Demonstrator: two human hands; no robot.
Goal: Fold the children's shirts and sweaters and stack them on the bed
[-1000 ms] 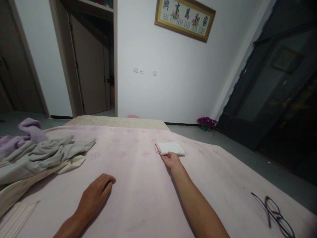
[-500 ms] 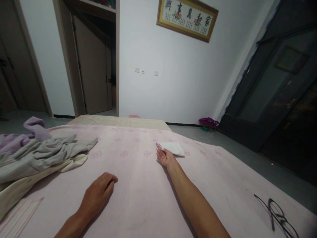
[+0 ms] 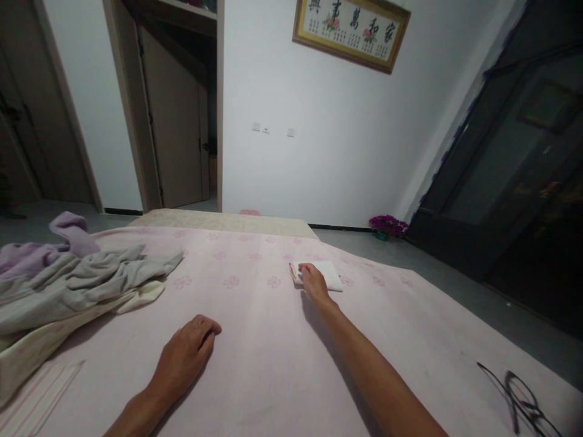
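A small folded white cloth [image 3: 331, 276] with a reddish-striped left edge lies flat on the pink flowered sheet [image 3: 255, 340]. My right hand [image 3: 313, 283] reaches over its left part, palm down, with fingers slightly apart and bent toward it. Whether the fingertips touch the cloth is hard to see. Closer to me, my left hand [image 3: 189, 349] rests loosely curled on the sheet, its fingers together and nothing visible in them.
Rumpled grey and cream clothing [image 3: 91, 285] and a purple garment [image 3: 75, 233] are heaped at left. A striped folded cloth [image 3: 43, 394] lies at lower left, black-framed glasses [image 3: 521, 397] at lower right. Purple flowers [image 3: 388, 225] stand on the floor beyond.
My right hand has turned from palm up at the white cloth's left edge to palm down, farther over the cloth. My left hand stays put, while the view has shifted slightly.
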